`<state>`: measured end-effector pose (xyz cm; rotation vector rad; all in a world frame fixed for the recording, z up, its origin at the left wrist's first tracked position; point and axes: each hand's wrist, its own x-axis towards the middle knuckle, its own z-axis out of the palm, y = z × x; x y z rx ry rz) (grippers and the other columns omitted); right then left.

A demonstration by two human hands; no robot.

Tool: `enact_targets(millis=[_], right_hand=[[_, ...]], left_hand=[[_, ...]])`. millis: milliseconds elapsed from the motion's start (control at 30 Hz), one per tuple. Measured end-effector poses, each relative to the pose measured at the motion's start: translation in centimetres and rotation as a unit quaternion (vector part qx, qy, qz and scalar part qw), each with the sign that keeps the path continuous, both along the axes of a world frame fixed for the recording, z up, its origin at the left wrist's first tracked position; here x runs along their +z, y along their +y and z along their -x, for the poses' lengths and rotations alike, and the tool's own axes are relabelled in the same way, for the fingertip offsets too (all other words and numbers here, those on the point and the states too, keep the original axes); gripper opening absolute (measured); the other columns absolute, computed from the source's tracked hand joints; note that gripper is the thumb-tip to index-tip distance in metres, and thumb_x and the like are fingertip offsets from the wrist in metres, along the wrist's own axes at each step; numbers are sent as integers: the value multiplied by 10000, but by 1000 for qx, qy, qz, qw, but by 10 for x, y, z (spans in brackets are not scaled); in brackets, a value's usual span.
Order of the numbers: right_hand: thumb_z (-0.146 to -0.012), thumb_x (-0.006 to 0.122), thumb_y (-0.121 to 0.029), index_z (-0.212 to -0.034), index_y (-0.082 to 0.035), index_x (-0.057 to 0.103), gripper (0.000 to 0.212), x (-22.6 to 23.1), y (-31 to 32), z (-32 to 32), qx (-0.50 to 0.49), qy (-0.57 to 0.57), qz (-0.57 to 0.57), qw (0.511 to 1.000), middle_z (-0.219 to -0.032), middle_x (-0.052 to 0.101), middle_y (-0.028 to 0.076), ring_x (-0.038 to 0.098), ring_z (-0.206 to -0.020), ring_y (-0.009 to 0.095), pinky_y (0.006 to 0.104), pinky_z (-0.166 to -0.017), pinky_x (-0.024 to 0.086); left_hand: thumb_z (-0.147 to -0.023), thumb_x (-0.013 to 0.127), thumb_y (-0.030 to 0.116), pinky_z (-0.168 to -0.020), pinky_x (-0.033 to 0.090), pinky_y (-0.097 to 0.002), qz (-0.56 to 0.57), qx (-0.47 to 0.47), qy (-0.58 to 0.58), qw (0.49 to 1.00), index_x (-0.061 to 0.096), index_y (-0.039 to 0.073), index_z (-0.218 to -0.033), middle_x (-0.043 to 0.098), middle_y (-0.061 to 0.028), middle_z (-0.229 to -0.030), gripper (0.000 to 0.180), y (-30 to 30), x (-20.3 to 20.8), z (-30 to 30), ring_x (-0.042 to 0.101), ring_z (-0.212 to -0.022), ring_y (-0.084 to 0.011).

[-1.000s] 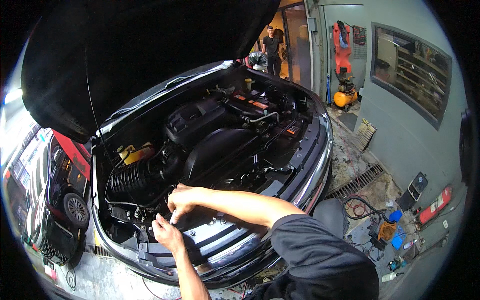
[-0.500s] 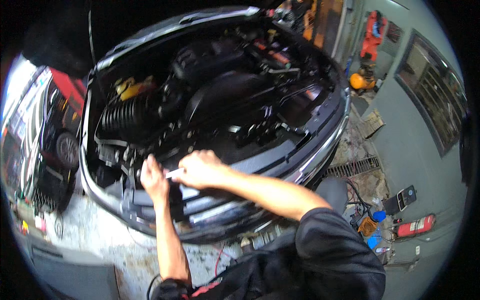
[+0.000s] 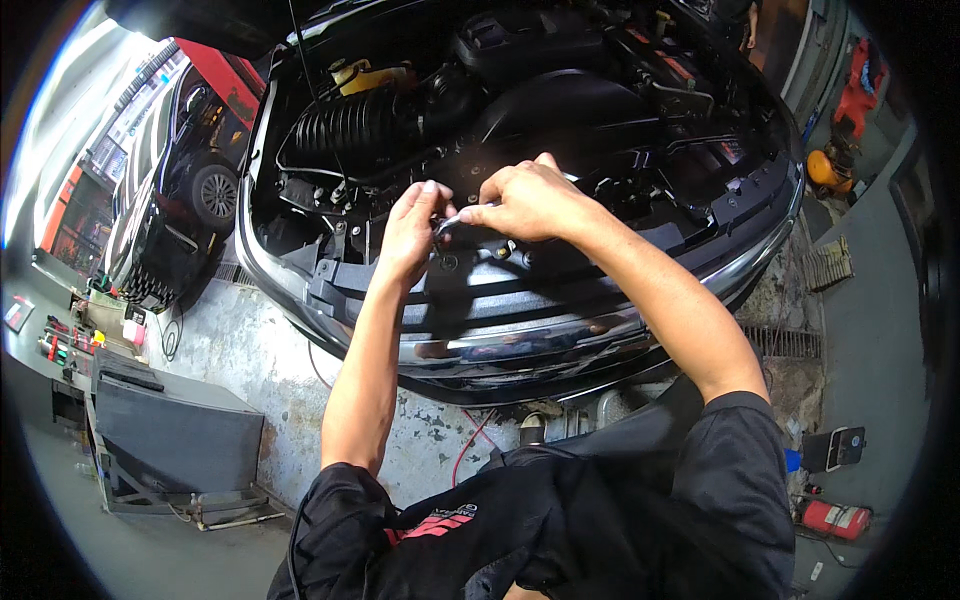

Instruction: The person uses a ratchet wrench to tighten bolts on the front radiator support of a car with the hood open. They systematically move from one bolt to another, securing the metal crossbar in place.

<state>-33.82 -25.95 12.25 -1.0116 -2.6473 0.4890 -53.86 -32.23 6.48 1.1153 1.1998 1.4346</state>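
Note:
My right hand [image 3: 535, 203] is closed around one end of a silver metal tool [image 3: 452, 221], probably a wrench. Its other end reaches the curled fingers of my left hand [image 3: 408, 238], which pinch about it; what else they may hold is hidden. Both hands are above the front panel [image 3: 480, 285] of a black car's engine bay, just behind the grille. Beyond them lie the ribbed black air intake hose [image 3: 350, 125], a yellow-capped reservoir [image 3: 370, 77] and the dark engine cover [image 3: 530, 45].
Another dark car [image 3: 190, 190] stands at the left, beside a red lift post [image 3: 220, 80]. A grey cabinet [image 3: 180, 435] is at the lower left. Along the right wall are a fire extinguisher [image 3: 836, 520] and an orange tank [image 3: 829, 170]. Red hose [image 3: 468, 450] crosses the floor.
The view has shifted, so the car sits higher and farther right in it. My hands remain together at the tool, now farther apart at the wrists, with the tool tilted differently.

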Motion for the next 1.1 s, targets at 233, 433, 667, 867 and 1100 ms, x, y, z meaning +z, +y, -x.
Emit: enact_targets(millis=[233, 433, 667, 867, 1100], right_hand=[[-906, 638, -585, -1015, -94, 796, 527, -12, 5, -2, -9, -8, 4, 1000, -988, 770, 127, 702, -1029, 270, 449, -1014, 345], [-905, 641, -590, -1021, -102, 797, 525, -11, 6, -5, -5, -21, 5, 1000, -984, 770, 116, 704, -1024, 261, 443, -1011, 343], [-891, 660, -601, -1019, -85, 795, 549, -15, 6, -1, 7, -9, 4, 1000, -915, 771, 133, 712, -970, 271, 436, -1072, 342], [-877, 672, -604, -1032, -81, 790, 558, -13, 12, -2, 28, -13, -8, 1000, -921, 769, 140, 710, -971, 283, 437, -1072, 346], [-861, 697, -576, -1029, -77, 787, 534, -4, 20, -2, 49, -17, 1, 999, -932, 767, 151, 706, -992, 298, 428, -1075, 353]], left_hand=[[-1075, 511, 232, -630, 471, -248, -20, -15, 21, 999, 608, 79, -1149, 604, 2, -849, 196, 8, -19, 2, 571, -783, -85], [-1080, 506, 219, -641, 472, -239, -46, 3, 34, 998, 596, 60, -1174, 608, -7, -864, 205, 10, -25, -3, 570, -787, -85], [-1067, 528, 176, -738, 429, -207, -86, 34, 84, 992, 601, 18, -1159, 597, -1, -862, 197, 4, -26, -4, 533, -790, -64], [-1069, 525, 172, -716, 428, -205, -97, 59, 79, 990, 603, 18, -1161, 596, -1, -880, 195, -2, -28, -12, 525, -792, -58], [-1064, 548, 168, -729, 432, -199, -127, 56, 94, 986, 599, 22, -1172, 595, -2, -895, 189, 0, -36, -8, 529, -806, -55]])
